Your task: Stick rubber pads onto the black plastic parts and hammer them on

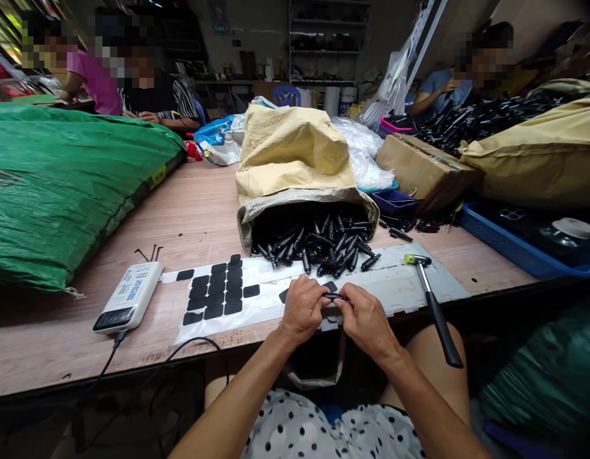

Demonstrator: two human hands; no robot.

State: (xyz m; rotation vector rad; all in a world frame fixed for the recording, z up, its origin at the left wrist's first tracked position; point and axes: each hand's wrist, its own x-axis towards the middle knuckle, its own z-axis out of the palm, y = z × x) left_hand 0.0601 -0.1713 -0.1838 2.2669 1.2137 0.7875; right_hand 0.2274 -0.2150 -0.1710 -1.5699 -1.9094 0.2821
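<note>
Both my hands meet at the table's front edge. My left hand [302, 309] and my right hand [366, 319] pinch the two ends of a small black plastic rod [333, 296] between their fingertips. Just behind them lies a white backing sheet [266, 299] with several black adhesive pads [218, 294] stuck on it. Beyond that, a tan sack [295, 159] lies on its side with a pile of black rods [323, 245] spilling from its mouth.
A hammer [433, 306] lies to the right, handle over the table edge. A white power bank [129, 296] with a cable sits left, beside a big green sack [69, 185]. A blue tray [524, 248], cardboard box [419, 169] and other seated people lie further back.
</note>
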